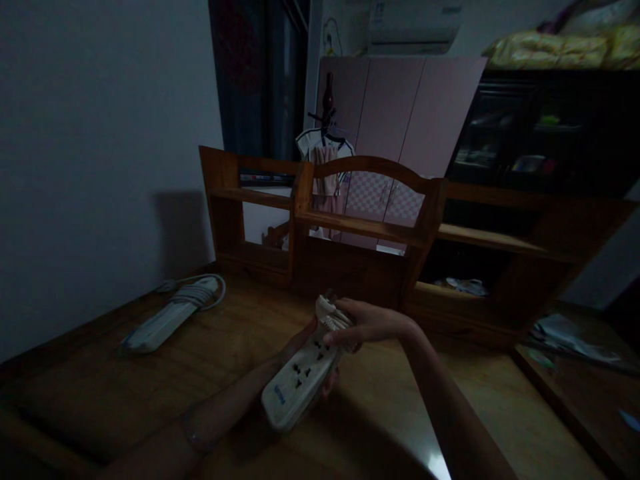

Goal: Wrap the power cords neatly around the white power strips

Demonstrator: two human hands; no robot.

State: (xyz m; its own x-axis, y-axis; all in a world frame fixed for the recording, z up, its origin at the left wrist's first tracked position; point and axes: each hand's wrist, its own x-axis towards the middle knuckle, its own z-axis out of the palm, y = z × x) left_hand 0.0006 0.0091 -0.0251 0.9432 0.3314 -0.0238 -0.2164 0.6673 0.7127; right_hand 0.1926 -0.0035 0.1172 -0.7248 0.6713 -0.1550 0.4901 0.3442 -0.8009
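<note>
A white power strip (290,393) is held tilted above the wooden desk, its socket face turned up. Its white cord (336,321) is wound round the far end, where the plug (327,297) sticks out. My left hand (303,337) wraps the strip from below and the left, with fingertips showing at its right edge. My right hand (367,321) closes over the wound cord, thumb on top near the sockets. Part of the right fingers is hidden behind the cord. A second white power strip (165,325), its grey cord wrapped round it, lies on the desk by the wall.
The wooden desk (240,320) carries a wooden shelf unit (357,230) along its back. White items (465,287) lie in its right compartment. At left stands a wall (110,167). Plastic-wrapped things (575,337) lie at the far right. Pink cabinets (390,107) stand behind.
</note>
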